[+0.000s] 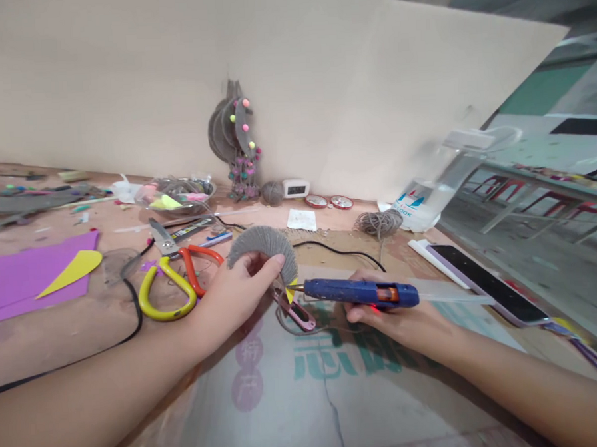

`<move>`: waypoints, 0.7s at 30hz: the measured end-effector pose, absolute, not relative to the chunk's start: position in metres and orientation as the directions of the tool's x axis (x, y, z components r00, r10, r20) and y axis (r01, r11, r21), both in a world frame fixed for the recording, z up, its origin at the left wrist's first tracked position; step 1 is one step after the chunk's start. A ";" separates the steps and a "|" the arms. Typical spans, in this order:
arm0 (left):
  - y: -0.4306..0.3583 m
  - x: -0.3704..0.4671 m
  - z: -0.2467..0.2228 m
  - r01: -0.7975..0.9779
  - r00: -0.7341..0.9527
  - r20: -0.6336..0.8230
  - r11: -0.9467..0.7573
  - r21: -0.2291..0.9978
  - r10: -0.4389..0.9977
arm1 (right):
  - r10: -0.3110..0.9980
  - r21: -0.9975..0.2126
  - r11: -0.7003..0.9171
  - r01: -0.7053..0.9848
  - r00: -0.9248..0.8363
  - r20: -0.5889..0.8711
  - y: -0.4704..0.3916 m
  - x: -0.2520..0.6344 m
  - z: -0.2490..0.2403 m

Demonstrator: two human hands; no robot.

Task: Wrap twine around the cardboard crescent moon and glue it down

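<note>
My left hand point(249, 283) is closed on a curved crescent point(266, 238) wound with grey yarn, thumb on its face. A small yellow tip point(291, 294) shows bare at the crescent's lower right end. My right hand point(378, 316) grips a blue hot glue gun point(355, 292), its nozzle at that yellow tip; whether they touch I cannot tell. A clear glue stick point(462, 297) sticks out of the gun's back, and a red light glows under its body. Below the crescent lie small pink thread snips point(300, 315) and a loose strand of grey yarn.
Scissors point(166, 284) with yellow and orange handles lie left, beside purple sheets point(41, 274). A phone point(486, 284) lies right, near a water jug point(431, 183) and yarn bundle point(378, 223). A beaded grey ornament point(231, 133) hangs on the wall behind. Black cord point(344, 249) crosses the cardboard.
</note>
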State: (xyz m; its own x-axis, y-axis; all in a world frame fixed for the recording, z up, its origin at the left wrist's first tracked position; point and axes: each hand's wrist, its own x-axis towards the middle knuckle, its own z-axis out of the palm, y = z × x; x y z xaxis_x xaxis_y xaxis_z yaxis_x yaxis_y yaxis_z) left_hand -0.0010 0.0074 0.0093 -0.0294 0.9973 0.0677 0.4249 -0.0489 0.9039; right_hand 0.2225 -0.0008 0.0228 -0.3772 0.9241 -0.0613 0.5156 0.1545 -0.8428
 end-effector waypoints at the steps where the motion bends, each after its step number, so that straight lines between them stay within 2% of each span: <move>1: 0.007 -0.001 0.009 0.419 -0.031 0.069 -0.050 0.907 0.997 | 0.925 -0.836 0.156 0.525 -0.375 -0.063 -0.001 0.222 0.023; 12: 0.009 -0.002 0.007 0.440 -0.038 0.052 -0.030 0.898 0.998 | 0.895 -0.773 0.278 0.570 -0.446 -0.007 0.002 0.227 0.016; 21: 0.008 -0.001 0.009 0.447 -0.047 0.043 -0.018 0.894 0.998 | 0.907 -0.788 0.245 0.565 -0.422 -0.020 0.000 0.224 0.020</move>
